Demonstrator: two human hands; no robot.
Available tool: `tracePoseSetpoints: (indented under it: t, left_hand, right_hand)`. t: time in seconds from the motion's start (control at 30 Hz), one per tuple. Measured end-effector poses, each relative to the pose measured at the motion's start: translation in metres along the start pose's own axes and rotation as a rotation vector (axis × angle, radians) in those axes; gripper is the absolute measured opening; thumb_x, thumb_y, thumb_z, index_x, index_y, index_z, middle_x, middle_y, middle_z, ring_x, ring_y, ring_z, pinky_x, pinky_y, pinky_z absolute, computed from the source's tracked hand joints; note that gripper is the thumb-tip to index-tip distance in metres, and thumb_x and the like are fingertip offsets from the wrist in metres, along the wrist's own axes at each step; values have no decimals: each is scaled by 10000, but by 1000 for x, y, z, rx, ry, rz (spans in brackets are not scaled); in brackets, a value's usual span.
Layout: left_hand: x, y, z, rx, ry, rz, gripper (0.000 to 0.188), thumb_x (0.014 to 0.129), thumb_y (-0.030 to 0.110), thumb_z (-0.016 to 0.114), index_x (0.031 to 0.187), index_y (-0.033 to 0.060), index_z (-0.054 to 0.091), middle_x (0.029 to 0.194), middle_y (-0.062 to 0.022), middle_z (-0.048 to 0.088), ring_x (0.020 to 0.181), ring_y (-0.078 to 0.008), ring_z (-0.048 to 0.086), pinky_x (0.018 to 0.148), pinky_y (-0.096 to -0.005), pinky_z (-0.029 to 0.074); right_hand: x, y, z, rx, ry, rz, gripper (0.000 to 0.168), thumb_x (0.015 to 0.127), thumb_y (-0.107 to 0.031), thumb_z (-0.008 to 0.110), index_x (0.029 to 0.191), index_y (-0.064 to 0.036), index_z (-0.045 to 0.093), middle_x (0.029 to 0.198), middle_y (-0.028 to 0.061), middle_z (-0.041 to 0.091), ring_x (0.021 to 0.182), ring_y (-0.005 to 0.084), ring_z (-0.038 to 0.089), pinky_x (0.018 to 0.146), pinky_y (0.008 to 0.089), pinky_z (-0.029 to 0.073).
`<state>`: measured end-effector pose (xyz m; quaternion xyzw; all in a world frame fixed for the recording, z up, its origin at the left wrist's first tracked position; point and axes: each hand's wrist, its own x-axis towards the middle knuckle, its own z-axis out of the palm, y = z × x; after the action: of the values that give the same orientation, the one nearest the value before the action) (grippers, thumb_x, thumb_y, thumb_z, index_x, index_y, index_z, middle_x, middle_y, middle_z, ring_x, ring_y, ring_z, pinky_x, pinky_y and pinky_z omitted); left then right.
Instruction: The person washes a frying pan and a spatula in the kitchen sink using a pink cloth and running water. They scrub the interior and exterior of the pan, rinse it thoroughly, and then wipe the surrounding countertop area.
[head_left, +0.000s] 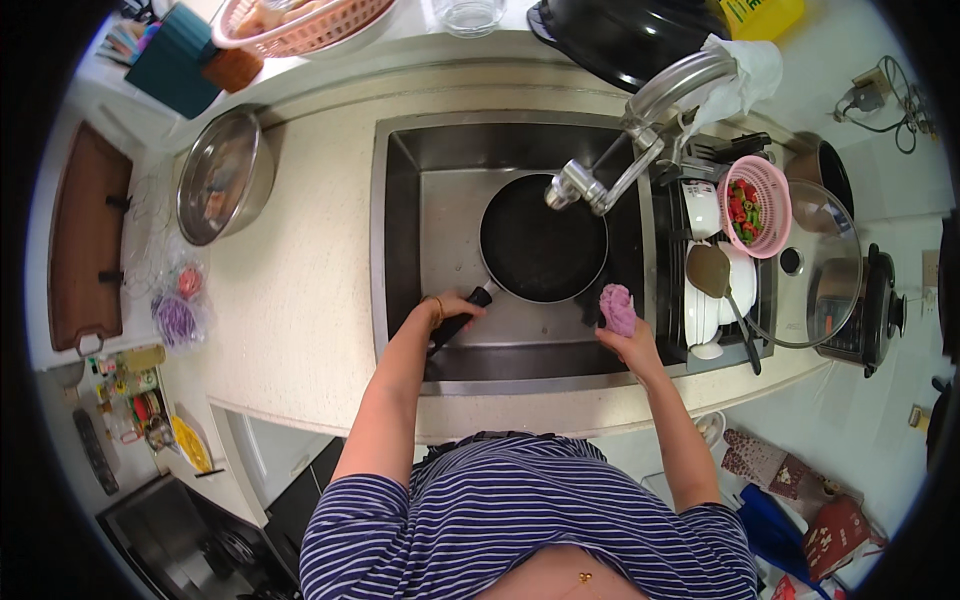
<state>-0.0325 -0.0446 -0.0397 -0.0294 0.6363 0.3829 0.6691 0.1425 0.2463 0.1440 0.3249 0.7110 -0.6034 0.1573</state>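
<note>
A black frying pan (541, 244) sits in the stainless steel sink (450, 217), its dark inside facing up. My left hand (455, 306) is closed around the pan's black handle, which points toward the sink's near left corner. In my right hand (634, 346) is a bunched pink cloth (617, 309), held over the right side of the basin and apart from the pan. The chrome faucet (581, 187) reaches over the pan's upper right edge. Whether water runs from it I cannot tell.
Right of the sink, a dish rack holds white bowls (701, 315), a spatula (709, 271) and a pink basket (780, 206) of cut peppers. A glass lid (840, 277) leans there. At left stand a metal bowl (262, 169) and plastic bags (178, 315). A black wok-like vessel (622, 37) sits behind.
</note>
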Motion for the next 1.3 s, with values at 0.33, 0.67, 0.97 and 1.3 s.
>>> tracePoseSetpoints:
  t: [0.33,0.67,0.97,1.3]
  left_hand:
    - [-49,36,34,-284,-112,47,111,761,102,584,757,50,485,504,-12,428,391,-109,414,363,-269,368]
    - [-161,80,46,52,114,173,187,694,56,581,655,32,400,485,-42,419,375,-137,417,345,-283,359]
    - [-208,46,64,777,419,282,253,694,151,609,856,1,484,606,-148,552,556,-250,571,533,-349,452]
    - [-237,39,89,1120,734,118,257,782,190,553,980,64,449,720,-199,605,685,-378,588,612,-461,469]
  right_hand:
    - [0,-4,-8,-30,182,-215,353,688,-172,688,958,31,588,879,99,631,803,141,573,742,270,436]
    - [-24,2,-21,-24,278,-309,346,678,-185,698,927,32,598,808,89,636,741,140,582,700,271,448]
    - [-42,8,-34,0,261,-341,354,691,-161,692,971,34,596,852,68,637,777,127,578,729,260,443]
    - [-45,12,-26,65,247,-380,329,698,-155,694,956,27,600,846,70,639,779,124,581,728,256,441]
